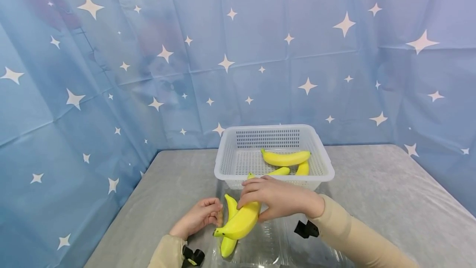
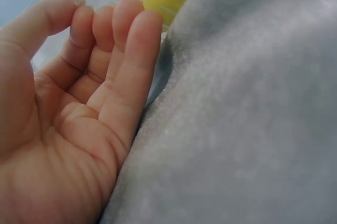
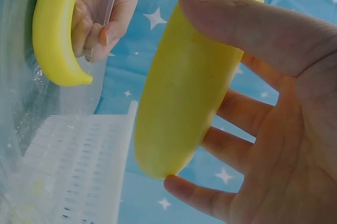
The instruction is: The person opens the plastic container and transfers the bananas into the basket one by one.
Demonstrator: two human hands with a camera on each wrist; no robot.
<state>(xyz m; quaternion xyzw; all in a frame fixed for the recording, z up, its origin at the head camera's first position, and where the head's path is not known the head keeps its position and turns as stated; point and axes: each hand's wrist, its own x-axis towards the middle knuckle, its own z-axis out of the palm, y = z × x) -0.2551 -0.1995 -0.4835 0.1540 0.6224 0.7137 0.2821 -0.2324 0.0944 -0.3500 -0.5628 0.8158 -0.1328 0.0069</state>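
Observation:
My right hand (image 1: 273, 197) grips a yellow banana (image 1: 241, 222) at its upper part, thumb on one side and fingers on the other in the right wrist view. That banana slants over a second banana (image 1: 228, 246), which lies in a clear plastic tray (image 1: 265, 243) in front of me. At the tray's left side is my left hand (image 1: 203, 215), its fingers curled at the clear rim. In the right wrist view the rim crosses those fingers (image 3: 108, 33). The left wrist view shows the palm (image 2: 68, 129) with nothing in it.
A white perforated basket (image 1: 219, 164) stands behind the tray with several bananas (image 1: 286, 159) inside. More clear plastic (image 1: 312, 251) lies to the right. Grey cloth (image 1: 375, 189) covers the table, and a blue star-patterned curtain (image 1: 260, 86) hangs behind it.

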